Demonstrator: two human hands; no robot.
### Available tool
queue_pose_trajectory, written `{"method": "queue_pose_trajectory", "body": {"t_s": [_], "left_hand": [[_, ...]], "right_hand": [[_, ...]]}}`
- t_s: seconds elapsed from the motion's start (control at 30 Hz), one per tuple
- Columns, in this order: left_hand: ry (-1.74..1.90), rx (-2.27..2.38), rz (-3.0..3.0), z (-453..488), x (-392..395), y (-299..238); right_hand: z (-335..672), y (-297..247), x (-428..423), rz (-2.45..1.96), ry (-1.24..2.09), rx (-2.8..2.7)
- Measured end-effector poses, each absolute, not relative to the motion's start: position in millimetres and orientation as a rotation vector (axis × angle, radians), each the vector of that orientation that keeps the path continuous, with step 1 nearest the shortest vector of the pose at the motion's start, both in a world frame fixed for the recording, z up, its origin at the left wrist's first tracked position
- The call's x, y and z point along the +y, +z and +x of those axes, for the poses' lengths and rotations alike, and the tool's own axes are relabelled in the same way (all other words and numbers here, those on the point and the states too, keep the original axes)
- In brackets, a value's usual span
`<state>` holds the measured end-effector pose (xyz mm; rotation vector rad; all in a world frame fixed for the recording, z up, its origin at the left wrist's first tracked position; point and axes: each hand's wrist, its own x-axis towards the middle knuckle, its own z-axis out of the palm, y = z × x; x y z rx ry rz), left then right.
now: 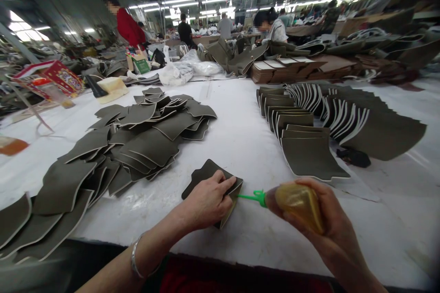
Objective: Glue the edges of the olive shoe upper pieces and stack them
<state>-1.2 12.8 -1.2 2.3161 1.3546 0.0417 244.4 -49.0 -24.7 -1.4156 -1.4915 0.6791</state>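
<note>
A dark olive leather-like piece (208, 173) with pale cut edges lies near the front of the table. My left hand (209, 198) grips it, index finger stretched along its top and the other fingers bent; part of the piece is hidden beneath the hand. In my right hand (332, 213) is a squeeze bottle (299, 203) of amber liquid, tipped on its side. Its thin green nozzle (254, 197) points left, with the tip at the piece's right edge. Whether the tip touches it I cannot tell.
A loose heap of similar pieces (147, 144) spreads over the left side. Overlapping rows of pieces (305, 146) stand at the right, beside a small black object (354, 157). Brown stacked panels (285, 72) and plastic bags (192, 68) line the back. Several people work beyond.
</note>
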Motion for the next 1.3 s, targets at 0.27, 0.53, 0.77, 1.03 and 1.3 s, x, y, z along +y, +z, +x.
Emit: {"method": "queue_pose_trajectory", "body": {"t_s": [0.27,0.53,0.77,1.03,1.3], "left_hand": [[0.038,1.343,2.297,-1,13,1],[0.034,1.33,2.253,-6,18,2],[0.226,1.196,2.028,-21,25,-5],[0.316,1.175,1.947,-24,24,-8],[0.336,1.169,1.895,-24,24,-11]], "right_hand": [[246,-32,-51,-1.414,0.778,-1.407],[251,-49,-44,-1.24,1.023,-1.155],[253,-51,-36,-1.164,1.212,-0.727],[251,-36,-30,-1.255,1.048,-0.948],[240,-22,-19,-1.317,1.125,-1.277]]}}
